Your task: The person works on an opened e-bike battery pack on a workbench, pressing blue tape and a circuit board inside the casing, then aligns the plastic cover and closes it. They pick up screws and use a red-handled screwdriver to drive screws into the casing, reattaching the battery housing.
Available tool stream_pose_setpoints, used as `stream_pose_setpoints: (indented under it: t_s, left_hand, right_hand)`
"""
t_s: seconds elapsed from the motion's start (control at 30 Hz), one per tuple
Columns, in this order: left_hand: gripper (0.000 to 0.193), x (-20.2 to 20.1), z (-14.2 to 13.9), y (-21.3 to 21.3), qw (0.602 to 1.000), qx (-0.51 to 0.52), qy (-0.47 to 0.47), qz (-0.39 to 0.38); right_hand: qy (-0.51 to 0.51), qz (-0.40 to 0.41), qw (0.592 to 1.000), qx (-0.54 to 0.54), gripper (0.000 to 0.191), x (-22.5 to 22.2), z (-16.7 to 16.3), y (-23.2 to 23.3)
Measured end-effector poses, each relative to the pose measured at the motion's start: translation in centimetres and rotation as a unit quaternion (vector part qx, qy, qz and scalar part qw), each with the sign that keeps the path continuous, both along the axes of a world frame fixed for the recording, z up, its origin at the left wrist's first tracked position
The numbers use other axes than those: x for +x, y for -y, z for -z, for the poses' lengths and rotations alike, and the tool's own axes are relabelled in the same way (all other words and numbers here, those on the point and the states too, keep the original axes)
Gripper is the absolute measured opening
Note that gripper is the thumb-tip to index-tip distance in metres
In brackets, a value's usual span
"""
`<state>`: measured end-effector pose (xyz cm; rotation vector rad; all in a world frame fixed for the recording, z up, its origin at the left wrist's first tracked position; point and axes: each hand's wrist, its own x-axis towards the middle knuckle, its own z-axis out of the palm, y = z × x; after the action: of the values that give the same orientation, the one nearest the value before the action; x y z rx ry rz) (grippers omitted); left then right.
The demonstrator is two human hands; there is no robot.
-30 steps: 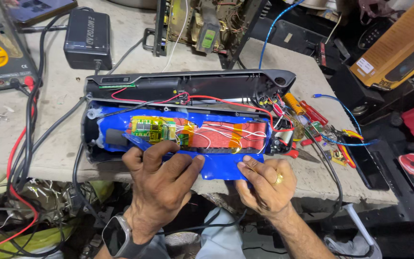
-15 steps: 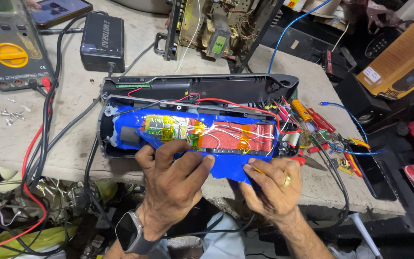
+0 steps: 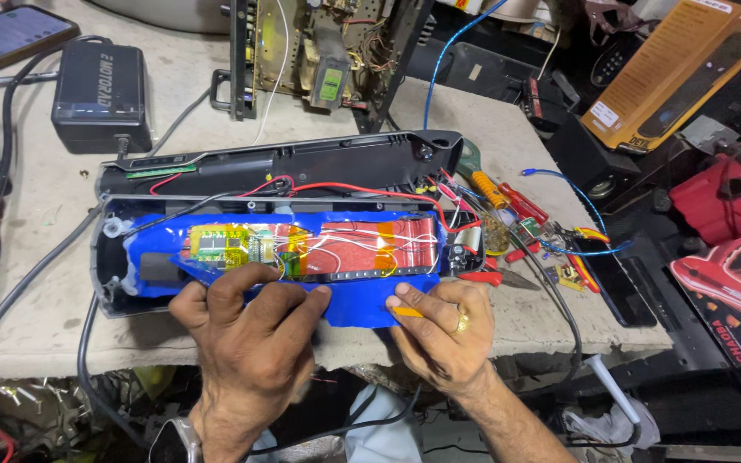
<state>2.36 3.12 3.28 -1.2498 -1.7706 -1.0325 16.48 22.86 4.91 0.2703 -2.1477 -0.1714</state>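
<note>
Both our hands press the blue wrap: left hand (image 3: 246, 321) flat, right hand (image 3: 439, 330) pinching its near edge. Battery pack (image 3: 302, 249) looks heavy, wiring fragile; we'd grip the casing (image 3: 302, 163).

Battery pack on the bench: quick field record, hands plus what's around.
left hand: fingers pressed on the blue wrap at the pack's near edge
right hand: pinching the wrap's loose flap; ring on one finger
battery pack: lying in an open black case, amber tape and white wires on top
right of pack: hand tools and loose wires
far left: black adapter box
</note>
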Motion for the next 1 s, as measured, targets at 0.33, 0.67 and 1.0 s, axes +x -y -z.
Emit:
stream_pose_setpoints:
  t_s: [0.33,0.67,1.0]
  left_hand:
    - [0.047,0.1,0.3,0.0,1.000,-0.009,0.019,0.004]
    - [0.042,0.2,0.5,0.0,1.000,0.000,0.014,0.009]
    - [0.030,-0.2,0.8,-0.7,1.000,0.023,-0.009,-0.007]
  right_hand:
    - [-0.013,-0.001,0.999,-0.037,0.033,0.1,0.6,0.4]
    - [0.003,0.005,0.999,-0.038,0.033,0.2,0.7,0.3]
    - [-0.008,0.007,0.999,-0.053,0.036,-0.7,1.2,-0.2]
